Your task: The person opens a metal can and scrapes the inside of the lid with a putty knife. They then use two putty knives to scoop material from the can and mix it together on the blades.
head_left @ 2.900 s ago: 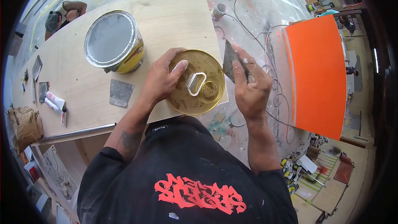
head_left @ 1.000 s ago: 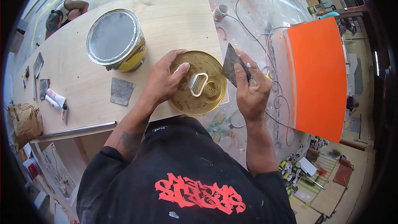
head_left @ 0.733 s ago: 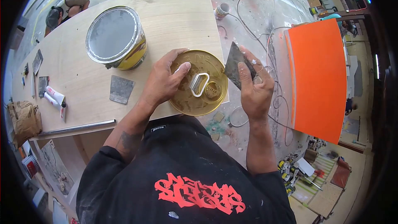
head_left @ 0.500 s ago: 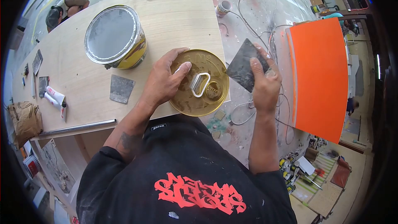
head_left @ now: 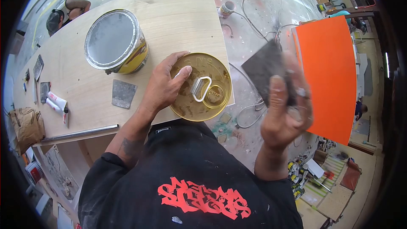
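Gold, round metal tin (head_left: 201,87) sits on the plywood board (head_left: 169,21) at its 5 o'clock corner; left hand (head_left: 163,87) clasps its rim. Right hand (head_left: 284,118), at 3 o'clock, pinches a flat, dark, square scraper (head_left: 265,70).

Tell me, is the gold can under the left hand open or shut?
Shut: on the gold can, the round cap sits in place beside the wire handle.
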The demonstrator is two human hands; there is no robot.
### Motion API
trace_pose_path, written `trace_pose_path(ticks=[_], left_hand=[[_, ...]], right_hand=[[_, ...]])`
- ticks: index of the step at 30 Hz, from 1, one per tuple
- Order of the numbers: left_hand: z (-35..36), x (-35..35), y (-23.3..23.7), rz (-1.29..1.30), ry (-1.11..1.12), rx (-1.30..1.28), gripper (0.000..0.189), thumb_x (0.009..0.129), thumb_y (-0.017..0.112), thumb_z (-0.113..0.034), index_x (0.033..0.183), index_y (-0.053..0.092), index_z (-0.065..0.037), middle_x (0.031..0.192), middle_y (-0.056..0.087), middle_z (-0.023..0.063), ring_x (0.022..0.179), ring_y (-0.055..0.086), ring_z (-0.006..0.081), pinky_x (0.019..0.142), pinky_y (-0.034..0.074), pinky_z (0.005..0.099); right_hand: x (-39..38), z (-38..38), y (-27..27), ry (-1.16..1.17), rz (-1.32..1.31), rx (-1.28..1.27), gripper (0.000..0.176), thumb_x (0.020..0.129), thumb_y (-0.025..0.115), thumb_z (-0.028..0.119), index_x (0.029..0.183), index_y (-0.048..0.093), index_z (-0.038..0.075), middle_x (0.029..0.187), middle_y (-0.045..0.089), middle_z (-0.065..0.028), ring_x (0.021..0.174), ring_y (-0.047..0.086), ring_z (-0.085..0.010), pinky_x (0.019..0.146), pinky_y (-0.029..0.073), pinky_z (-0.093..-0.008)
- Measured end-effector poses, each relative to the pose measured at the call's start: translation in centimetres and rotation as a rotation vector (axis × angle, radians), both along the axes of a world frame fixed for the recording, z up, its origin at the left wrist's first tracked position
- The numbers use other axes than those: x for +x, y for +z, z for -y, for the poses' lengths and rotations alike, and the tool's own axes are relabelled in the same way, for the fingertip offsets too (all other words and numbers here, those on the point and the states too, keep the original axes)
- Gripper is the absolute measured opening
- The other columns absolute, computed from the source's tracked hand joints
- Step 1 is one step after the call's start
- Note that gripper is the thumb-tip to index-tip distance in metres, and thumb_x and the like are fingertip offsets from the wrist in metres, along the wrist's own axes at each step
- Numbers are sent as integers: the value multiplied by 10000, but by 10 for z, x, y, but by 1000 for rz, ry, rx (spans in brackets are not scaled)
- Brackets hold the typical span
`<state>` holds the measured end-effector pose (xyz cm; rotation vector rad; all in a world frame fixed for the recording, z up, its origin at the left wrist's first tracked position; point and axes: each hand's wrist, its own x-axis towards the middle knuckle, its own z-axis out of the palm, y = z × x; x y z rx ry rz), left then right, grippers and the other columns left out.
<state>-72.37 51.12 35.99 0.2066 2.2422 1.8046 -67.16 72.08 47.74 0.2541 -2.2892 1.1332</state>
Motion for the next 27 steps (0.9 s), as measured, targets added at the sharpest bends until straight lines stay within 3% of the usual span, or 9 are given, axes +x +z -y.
trace_pose_path(ticks=[2, 6, 8, 11, 13, 14, 20, 24, 27], left_hand=[[1, -1, 0, -3, -13, -2, 400, 1002, 653, -179, 1354, 596, 3, 1178, 708, 166, 1074, 658, 210, 968, 508, 346], [3, 8, -8, -63, -15, -36, 400, 1003, 647, -177, 1357, 596, 2, 1184, 707, 166, 1076, 656, 210, 973, 505, 344], [2, 1, -6, -43, -7, -6, 398, 1004, 643, -175, 1359, 596, -1, 1187, 706, 167, 1078, 656, 211, 975, 503, 343], [1, 0, -1, -4, -3, 6, 402, 986, 653, -193, 1324, 601, 18, 1201, 692, 217, 1104, 676, 312, 975, 511, 385], [0, 0, 0, 16, 4, 40, 403, 986, 652, -191, 1326, 600, 18, 1199, 693, 217, 1102, 678, 310, 972, 513, 385], [0, 0, 1, 25, 5, 58, 403, 986, 652, -191, 1327, 600, 18, 1199, 693, 217, 1100, 678, 309, 971, 514, 386], [-1, 0, -7, -27, 5, 26, 404, 983, 658, -182, 1334, 602, 11, 1188, 697, 219, 1072, 685, 300, 960, 521, 377], [-1, 0, 1, 16, -13, 10, 405, 1000, 647, -175, 1362, 593, -2, 1166, 712, 169, 1069, 658, 206, 965, 505, 337], [-2, -2, 1, 14, -13, 36, 409, 997, 650, -173, 1361, 592, 2, 1171, 713, 165, 1073, 658, 203, 963, 507, 337]], right_hand=[[-6, -6, -38, 5, 154, 208, 326, 925, 666, -22, 1248, 699, 1, 1178, 742, -165, 1007, 739, -274, 875, 560, -335], [-2, -10, -47, -41, 223, 165, 344, 894, 683, -42, 1230, 711, 21, 1148, 745, -175, 942, 739, -287, 811, 563, -345], [-10, -7, -39, 14, 13, -33, 343, 882, 691, -61, 1214, 716, 20, 1140, 746, -185, 905, 732, -280, 793, 561, -355], [-1, 8, -16, 5, -74, -231, 348, 870, 695, -89, 1203, 714, 12, 1141, 745, -195, 869, 724, -276, 776, 559, -373], [-4, -9, -29, 26, -2, 193, 317, 896, 685, -65, 1207, 706, -2, 1136, 744, -195, 847, 717, -281, 768, 555, -382], [-3, -12, -55, -19, 180, 136, 305, 908, 675, -41, 1210, 705, -7, 1128, 744, -190, 848, 712, -293, 772, 554, -379], [-5, -17, -41, -15, 95, 77, 332, 924, 650, -41, 1252, 691, -14, 1117, 745, -183, 856, 716, -297, 776, 554, -363], [1, -7, -17, -48, 53, -50, 361, 906, 679, -30, 1263, 703, 19, 1068, 752, -175, 835, 713, -285, 772, 549, -345], [-5, -17, -53, -1, 165, 187, 371, 905, 690, -1, 1273, 703, 42, 1077, 751, -169, 851, 714, -296, 779, 554, -364]])
